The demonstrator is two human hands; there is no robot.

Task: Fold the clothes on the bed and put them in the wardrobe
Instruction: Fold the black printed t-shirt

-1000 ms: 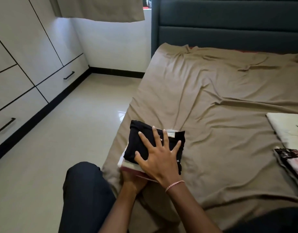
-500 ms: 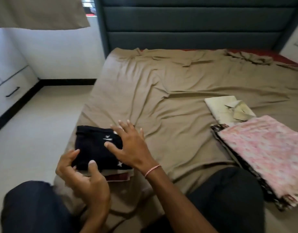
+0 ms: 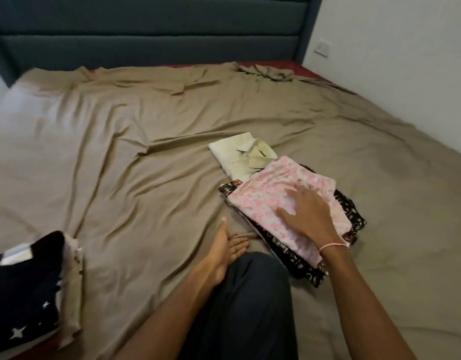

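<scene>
Under the right hand [image 3: 306,216], fingers spread and pressed flat, lies the folded pink floral cloth [image 3: 263,193], stacked on a black patterned garment [image 3: 289,258]. A cream folded shirt [image 3: 232,157] sits just beyond the fingertips. The left hand [image 3: 224,245] rests open, fingers straight, on the tan bedsheet [image 3: 146,152] just beside that pile. Well off to its left sits a folded navy star-print stack [image 3: 24,294].

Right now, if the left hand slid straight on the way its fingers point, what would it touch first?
Likely the left hand meets the black patterned garment under the pink garment first.
</scene>
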